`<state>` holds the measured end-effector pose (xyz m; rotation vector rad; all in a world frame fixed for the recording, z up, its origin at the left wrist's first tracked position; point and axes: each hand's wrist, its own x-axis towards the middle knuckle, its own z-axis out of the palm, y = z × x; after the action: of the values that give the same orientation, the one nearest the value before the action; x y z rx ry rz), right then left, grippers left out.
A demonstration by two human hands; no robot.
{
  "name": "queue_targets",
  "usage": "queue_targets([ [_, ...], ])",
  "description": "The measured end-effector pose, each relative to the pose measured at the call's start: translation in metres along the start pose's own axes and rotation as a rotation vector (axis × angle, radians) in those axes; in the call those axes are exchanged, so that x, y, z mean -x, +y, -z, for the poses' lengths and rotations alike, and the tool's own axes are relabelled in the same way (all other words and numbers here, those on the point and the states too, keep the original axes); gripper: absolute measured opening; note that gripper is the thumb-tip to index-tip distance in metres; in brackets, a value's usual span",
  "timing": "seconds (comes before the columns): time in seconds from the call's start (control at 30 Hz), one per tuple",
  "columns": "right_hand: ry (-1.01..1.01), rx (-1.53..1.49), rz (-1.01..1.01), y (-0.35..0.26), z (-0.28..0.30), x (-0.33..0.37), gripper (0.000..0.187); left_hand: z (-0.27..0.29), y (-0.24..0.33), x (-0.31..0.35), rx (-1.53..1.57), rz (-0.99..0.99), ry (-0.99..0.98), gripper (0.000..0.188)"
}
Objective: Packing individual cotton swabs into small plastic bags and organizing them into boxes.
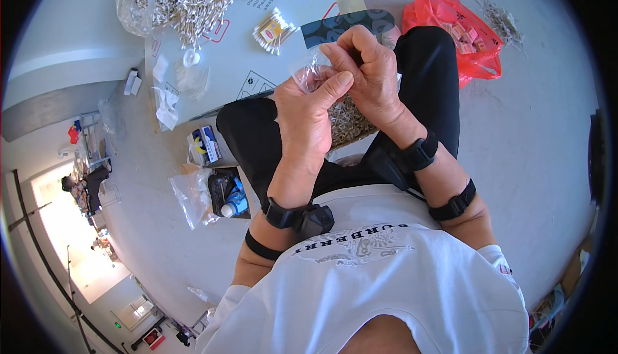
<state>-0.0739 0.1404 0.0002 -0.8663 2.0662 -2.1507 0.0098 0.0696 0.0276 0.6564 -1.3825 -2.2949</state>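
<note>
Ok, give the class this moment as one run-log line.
left hand: holding clear plastic | right hand: pinching same plastic | ahead: swab pile, swab bundle | ahead right: red bag

Broad grey floor [528, 135], a brightly lit opening [71, 244] at far left, pale wall [108, 306] beside it.

white shirt [421, 296], dark print [364, 246] | black trousers [430, 64] | black wrist straps [281, 214] | black forearm bands [456, 203]

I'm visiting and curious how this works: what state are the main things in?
Left hand: closed on clear plastic
Right hand: bent, against the plastic
Clear plastic: crumpled
Swab heap: loose
Labelled swab bundle: fanned out
Red bag: open, small packs inside
Blue bottle: tilted
</note>
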Motion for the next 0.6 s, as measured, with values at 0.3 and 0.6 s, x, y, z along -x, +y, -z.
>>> queue_targets([
  [0.3,-0.067,-0.518,-0.439,-0.001,0.005,0.001,0.022,0.019,-0.01,-0.009,0.38,0.215,-0.392,0.018],
  [0.6,0.056,-0.553,-0.368,0.004,0.01,0.001,0.02,0.017,-0.014,-0.009,0.474,0.225,-0.291,0.015],
])
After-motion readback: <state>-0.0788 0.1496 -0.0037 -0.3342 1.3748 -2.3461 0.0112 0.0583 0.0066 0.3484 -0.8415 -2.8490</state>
